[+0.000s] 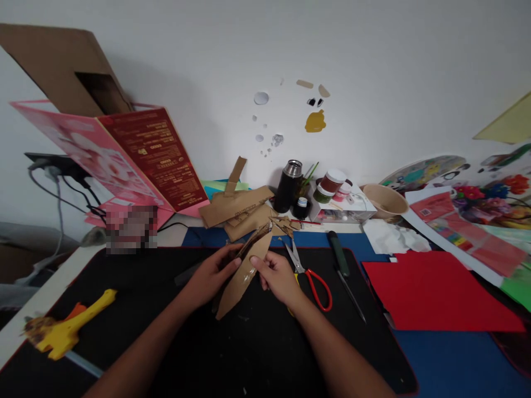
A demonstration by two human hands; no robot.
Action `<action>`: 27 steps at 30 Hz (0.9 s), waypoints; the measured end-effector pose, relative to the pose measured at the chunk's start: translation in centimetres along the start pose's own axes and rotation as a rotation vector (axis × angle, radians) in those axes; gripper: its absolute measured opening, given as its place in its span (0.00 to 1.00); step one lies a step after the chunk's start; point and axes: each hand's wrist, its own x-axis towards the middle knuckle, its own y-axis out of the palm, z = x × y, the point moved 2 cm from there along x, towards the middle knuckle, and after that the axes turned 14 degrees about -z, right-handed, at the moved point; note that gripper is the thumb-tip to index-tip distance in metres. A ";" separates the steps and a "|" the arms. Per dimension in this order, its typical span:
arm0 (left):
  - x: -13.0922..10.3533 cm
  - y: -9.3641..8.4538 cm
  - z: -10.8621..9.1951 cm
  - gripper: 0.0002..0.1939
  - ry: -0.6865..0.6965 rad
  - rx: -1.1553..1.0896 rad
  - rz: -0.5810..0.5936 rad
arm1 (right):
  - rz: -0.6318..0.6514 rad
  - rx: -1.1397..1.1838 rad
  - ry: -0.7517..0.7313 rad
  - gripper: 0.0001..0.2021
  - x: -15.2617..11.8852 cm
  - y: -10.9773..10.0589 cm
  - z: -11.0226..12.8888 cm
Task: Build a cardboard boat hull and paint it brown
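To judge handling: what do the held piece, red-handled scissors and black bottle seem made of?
Held piece: matte brown cardboard, apparently, by its colour and ragged upper edge; glossy streaks may be tape or glue.
Scissors: shiny grey metal blades; smooth red handles, probably plastic.
Bottle: satin black body, likely coated metal, given its silvery rim.

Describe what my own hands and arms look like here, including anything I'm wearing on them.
Your left hand and right hand are bare: no gloves, rings or bracelets show. Your left forearm and right forearm show no sleeves, watch or markings. Nail details are too small to tell.
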 end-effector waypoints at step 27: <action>-2.4 5.0 0.5 0.36 -0.012 -0.271 -0.047 | -0.284 -0.021 -0.139 0.25 0.3 -0.1 0.0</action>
